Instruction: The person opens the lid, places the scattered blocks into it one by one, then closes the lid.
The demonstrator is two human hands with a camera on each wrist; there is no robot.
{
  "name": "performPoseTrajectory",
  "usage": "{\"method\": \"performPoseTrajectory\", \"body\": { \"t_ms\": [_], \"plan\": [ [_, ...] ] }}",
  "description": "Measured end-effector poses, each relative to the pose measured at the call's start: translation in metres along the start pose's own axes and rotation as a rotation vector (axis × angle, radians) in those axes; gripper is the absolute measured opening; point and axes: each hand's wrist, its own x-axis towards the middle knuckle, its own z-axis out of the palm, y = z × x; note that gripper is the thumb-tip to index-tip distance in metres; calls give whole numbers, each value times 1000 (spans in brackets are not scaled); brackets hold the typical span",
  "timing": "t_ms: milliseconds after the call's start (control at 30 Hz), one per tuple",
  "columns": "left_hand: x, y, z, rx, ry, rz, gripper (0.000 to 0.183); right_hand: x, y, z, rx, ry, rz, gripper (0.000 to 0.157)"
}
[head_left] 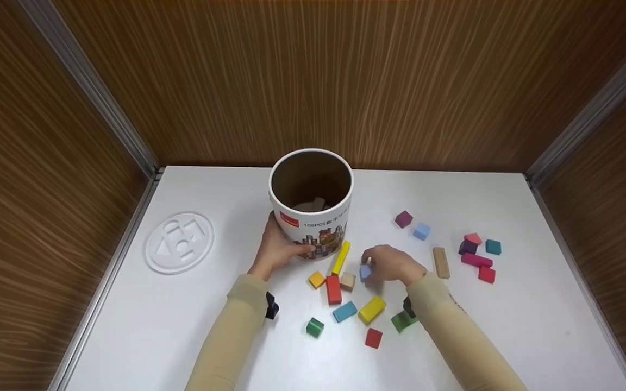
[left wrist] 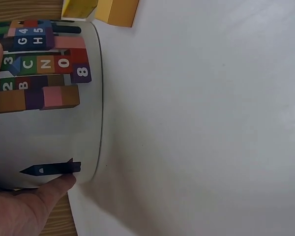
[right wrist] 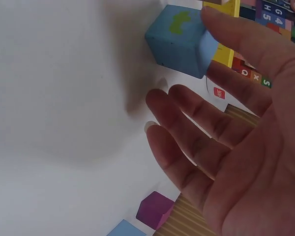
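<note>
Closest to the person, on the white counter, lie a small red wooden cube and a short green wooden block. Just past them sit a blue rectangular wooden block and a yellow rectangular wooden block. Farther in, the right hand pinches a light-blue wooden cube with a yellow-green print between thumb and index finger, its other 3 fingers free of it. That cube is to the right of a plain wood-coloured cube; whether it touches the counter, I cannot tell. It should prove light, hard and unlikely to break, its painted faces perhaps a little slippery, so 2 opposite flat sides would make the surest hold. Left of it and slightly beyond, the left hand grips a tall white printed cylindrical bucket low on its wall, thumb across the picture front. The bucket looks like stiff cardboard, probably light with the few pale pieces visible inside; a hard squeeze might dent it, and a low, broad hold ought to steady it against tipping. Farther back on the right rest a maroon wooden cube and a 2nd light-blue cube, near each other.
</note>
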Motion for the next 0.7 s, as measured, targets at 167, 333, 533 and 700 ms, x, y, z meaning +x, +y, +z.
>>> {"method": "performPoseTrajectory", "body": {
  "t_ms": [167, 333, 533, 700],
  "plan": [
    [-3, 2, 2, -4, 14, -3, 128, -1, 1, 2, 5, -1, 5, 32],
    [-4, 4, 4, -13, 21, 1, 128, -1, 3, -1, 8, 6, -9, 32],
    [-5, 3, 5, -15, 28, 11, 128, -3, 6, -9, 58, 78, -80, 32],
    [-6, 4, 3, -16, 22, 26, 129, -6, 9, -21, 107, 173, -179, 29]
  ]
}}
